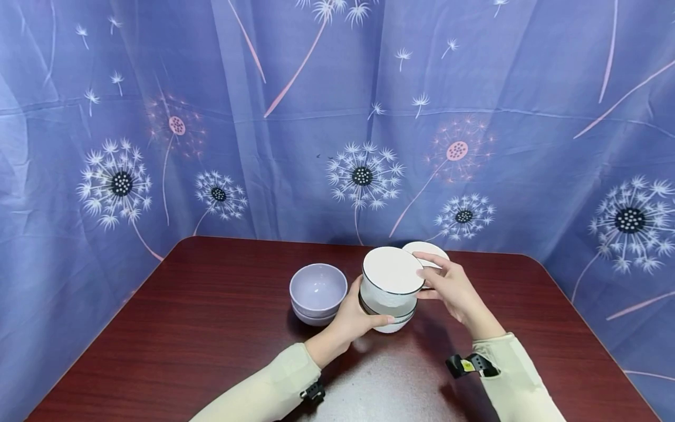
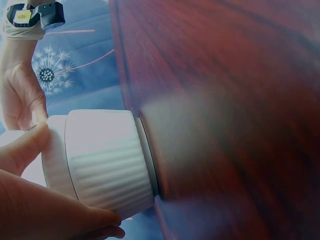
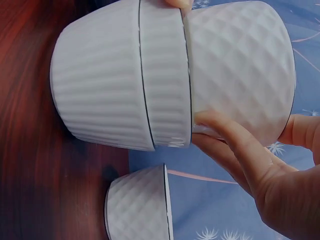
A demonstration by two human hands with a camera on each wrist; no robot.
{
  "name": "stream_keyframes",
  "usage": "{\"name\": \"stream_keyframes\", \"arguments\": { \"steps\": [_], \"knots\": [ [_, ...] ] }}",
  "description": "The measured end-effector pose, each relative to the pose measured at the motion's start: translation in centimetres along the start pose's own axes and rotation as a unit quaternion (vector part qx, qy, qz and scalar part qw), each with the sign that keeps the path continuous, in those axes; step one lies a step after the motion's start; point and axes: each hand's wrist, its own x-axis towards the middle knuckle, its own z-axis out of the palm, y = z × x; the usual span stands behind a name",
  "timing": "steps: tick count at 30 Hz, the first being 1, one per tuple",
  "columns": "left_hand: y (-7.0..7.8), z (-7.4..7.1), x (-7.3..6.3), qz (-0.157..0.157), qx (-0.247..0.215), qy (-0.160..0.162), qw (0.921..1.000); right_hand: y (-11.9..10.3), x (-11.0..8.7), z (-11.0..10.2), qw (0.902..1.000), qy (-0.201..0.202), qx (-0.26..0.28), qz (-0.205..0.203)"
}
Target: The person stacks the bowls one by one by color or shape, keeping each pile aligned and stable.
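Two ribbed white bowls [image 3: 100, 85] with dark rims stand nested on the table. My left hand [image 1: 350, 321] grips this stack around its side, thumb at the front. Over it is a white bowl [image 1: 392, 271] with a dark rim and a raised diamond pattern, its lower part down in the mouth of the upper ribbed bowl. My right hand [image 1: 453, 290] holds the patterned bowl at its right side, some fingers at the rim and others lower down. In the left wrist view, the left fingers cover part of the ribbed stack [image 2: 107, 160].
Another diamond-patterned white bowl [image 3: 140, 205] stands behind the right hand, near the table's back edge. Two nested lavender bowls [image 1: 318, 287] are left of the stack. The dark red wooden table [image 1: 211, 340] meets a blue dandelion-print curtain [image 1: 295, 176] at the back and sides.
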Motion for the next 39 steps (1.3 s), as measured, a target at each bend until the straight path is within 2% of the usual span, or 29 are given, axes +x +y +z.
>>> {"name": "stream_keyframes", "arguments": {
  "steps": [12, 25, 39],
  "knots": [
    [0.16, 0.24, 0.05, -0.004, -0.001, 0.010, 0.9999, 0.54, -0.09, 0.49, 0.9998, -0.011, -0.019, 0.004],
    [0.23, 0.21, 0.16, 0.004, -0.005, 0.015, 0.9999, 0.30, -0.06, 0.57, 0.9992, 0.020, -0.032, 0.010],
    [-0.02, 0.24, 0.03, 0.000, -0.004, 0.016, 0.9999, -0.15, -0.29, 0.64, 0.9982, 0.017, -0.055, 0.017]
  ]
}}
